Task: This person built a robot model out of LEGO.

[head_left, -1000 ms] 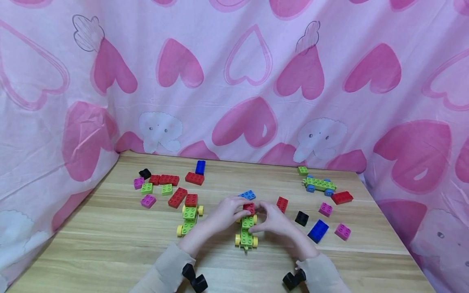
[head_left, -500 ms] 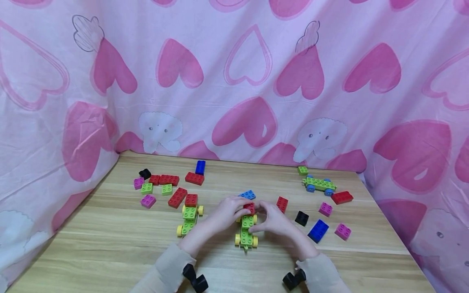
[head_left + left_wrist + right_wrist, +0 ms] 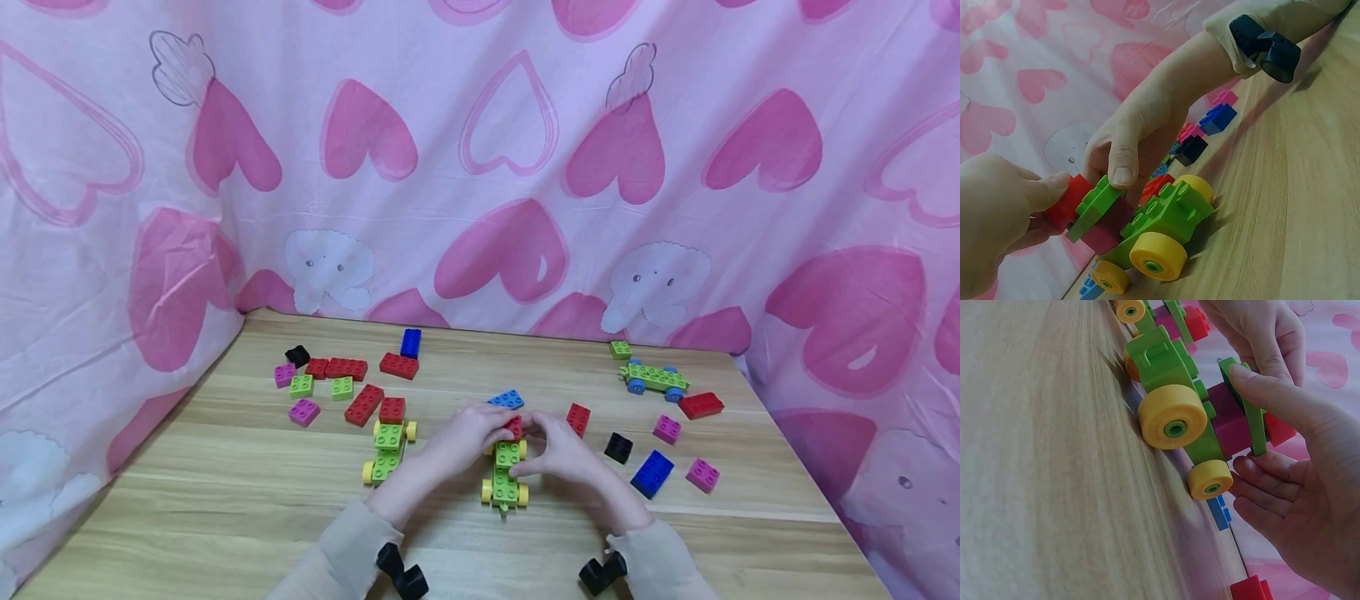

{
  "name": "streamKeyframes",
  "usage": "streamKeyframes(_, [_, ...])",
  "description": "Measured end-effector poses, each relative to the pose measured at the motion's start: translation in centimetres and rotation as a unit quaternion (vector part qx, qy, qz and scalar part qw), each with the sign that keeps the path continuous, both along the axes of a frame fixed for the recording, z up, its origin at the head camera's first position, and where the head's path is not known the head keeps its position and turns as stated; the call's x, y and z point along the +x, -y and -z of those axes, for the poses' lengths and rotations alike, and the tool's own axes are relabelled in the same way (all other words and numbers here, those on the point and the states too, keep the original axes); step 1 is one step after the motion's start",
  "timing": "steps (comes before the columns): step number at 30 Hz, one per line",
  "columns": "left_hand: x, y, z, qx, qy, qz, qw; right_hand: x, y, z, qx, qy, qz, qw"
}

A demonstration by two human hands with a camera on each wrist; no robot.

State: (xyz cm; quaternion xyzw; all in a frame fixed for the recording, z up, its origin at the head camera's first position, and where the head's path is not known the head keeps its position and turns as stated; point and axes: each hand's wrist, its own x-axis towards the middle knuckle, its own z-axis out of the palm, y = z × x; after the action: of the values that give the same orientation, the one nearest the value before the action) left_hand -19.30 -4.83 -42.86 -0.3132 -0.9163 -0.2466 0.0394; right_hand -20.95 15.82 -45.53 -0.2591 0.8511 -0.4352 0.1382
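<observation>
- Green plastic brick car with yellow wheels (image 3: 504, 479) stands on the pale wooden table (image 3: 225, 517), its front end between the fingertips of both hands.
- Left hand (image 3: 463, 433) curls its fingers round the small red plastic brick (image 3: 513, 427) on the car's front; in the left wrist view the thumb (image 3: 1047, 187) presses on the red brick's side.
- Right hand (image 3: 562, 450) closes on the same front end from the other side, thumb (image 3: 1266, 394) laid on the green square plate (image 3: 1244, 403) under the red brick, the other fingers curled below it near the front wheel (image 3: 1210, 480).
- A magenta brick (image 3: 1232, 428) sits under that plate, just inside the right thumb.
- Beyond the fingertips lies a light blue studded brick (image 3: 507, 399); just outside the right hand's knuckles lies a red two-stud brick (image 3: 577, 418), then a black brick (image 3: 617, 447) and a dark blue brick (image 3: 651, 473).
- Outside the left hand stands a second green car with yellow wheels (image 3: 387, 450).
- Both wrists wear black clip-on cameras (image 3: 401, 571).
</observation>
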Motion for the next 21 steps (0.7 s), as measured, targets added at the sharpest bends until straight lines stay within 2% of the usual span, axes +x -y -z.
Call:
streamKeyframes(5, [-0.07,0.16,-0.17,-0.009,-0.008,0.024,0.9996,0.07,0.03,-0.08,-0.004,0.009,0.003,1.0])
streamKeyframes(11, [-0.29,0.17,-0.11,0.005,-0.007,0.032,0.9994,0.05,0.03,-0.07,-0.007,0.003,0.003,1.0])
streamKeyframes(21, [-0.44,0.21,0.32,0.008,-0.015,0.024,0.9996,-0.01,-0.02,0.17,-0.011,0.011,0.011,1.0])
